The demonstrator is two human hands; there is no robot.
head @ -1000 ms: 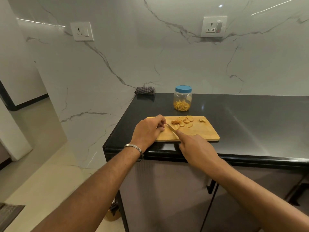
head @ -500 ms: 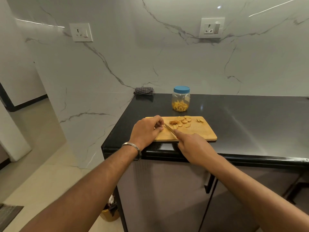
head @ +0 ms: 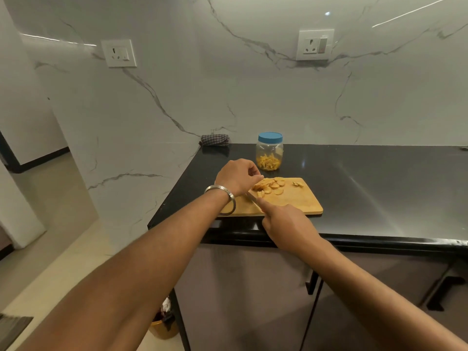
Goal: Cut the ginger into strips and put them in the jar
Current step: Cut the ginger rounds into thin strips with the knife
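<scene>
On a wooden cutting board (head: 291,203) at the counter's near-left corner, the left hand (head: 236,176) pinches ginger slices (head: 272,184); the right hand (head: 285,224) grips a knife (head: 251,198), forefinger along its spine; the lidded jar (head: 269,155) stands just beyond; the slices look light, firm, probably slippery, best pinned flat by fingertips.
</scene>
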